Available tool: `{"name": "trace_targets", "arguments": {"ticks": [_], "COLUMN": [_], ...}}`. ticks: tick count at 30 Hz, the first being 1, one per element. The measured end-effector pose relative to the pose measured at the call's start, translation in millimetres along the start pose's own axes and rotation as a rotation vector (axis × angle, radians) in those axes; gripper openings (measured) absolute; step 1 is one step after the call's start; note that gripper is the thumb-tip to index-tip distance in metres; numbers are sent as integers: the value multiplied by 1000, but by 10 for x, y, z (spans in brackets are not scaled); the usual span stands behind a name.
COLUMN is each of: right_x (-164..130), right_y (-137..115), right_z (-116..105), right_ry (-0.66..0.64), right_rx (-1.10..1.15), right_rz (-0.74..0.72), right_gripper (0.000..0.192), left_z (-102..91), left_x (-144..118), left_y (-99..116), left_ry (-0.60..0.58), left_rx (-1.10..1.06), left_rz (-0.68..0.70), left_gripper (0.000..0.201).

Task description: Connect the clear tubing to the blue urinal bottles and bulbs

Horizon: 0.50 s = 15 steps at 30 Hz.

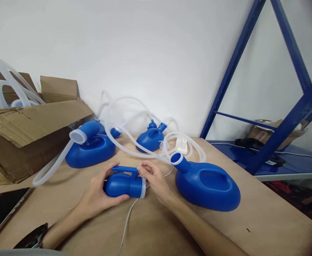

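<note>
My left hand [98,190] wraps round a blue plastic urinal cup [120,185], thumb below and fingers at the back, just above the table. The cup lies on its side with its handle up and a translucent white rim [143,188] facing right. My right hand [154,179] pinches at the top of that rim, near the handle's end; the exact contact is partly hidden by the fingers. To the right rests a blue urinal bottle [207,185] with an open neck and a moulded handle. A thin white cable [127,220] runs beneath the cup.
Behind are another blue bottle [149,139], coiled clear tubing [129,142] and a white box [181,144]. At left, a blue bottle [90,154] stands by an open cardboard box [38,124] full of tubes. A tablet [3,209] lies front left; blue shelving [230,71] borders the right.
</note>
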State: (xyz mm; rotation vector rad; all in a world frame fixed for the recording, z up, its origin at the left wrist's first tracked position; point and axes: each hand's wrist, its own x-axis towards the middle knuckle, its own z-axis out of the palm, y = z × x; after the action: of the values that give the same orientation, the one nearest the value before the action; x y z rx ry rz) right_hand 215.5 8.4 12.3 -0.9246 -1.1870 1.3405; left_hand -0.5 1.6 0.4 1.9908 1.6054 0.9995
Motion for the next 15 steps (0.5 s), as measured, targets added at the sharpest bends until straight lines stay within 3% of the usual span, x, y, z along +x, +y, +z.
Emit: {"name": "trace_targets", "arguments": {"ticks": [3,7,15], "right_x": [-2,-16,15], "right_y": [40,84,30], "right_z": [27,60,-7], "right_ry": [75,112,79], "right_rx": [-30,-156,-111], "right_rz": [-139,-253,-129], "right_gripper": [33,23,31], "left_z": [62,84,69], "left_x": [-3,-17,-14], "left_y": [-62,-44,15], "left_ry": [63,88,103], "left_rx": [57,99,113], "left_rz": [97,116,23], "left_gripper": [105,104,105]}}
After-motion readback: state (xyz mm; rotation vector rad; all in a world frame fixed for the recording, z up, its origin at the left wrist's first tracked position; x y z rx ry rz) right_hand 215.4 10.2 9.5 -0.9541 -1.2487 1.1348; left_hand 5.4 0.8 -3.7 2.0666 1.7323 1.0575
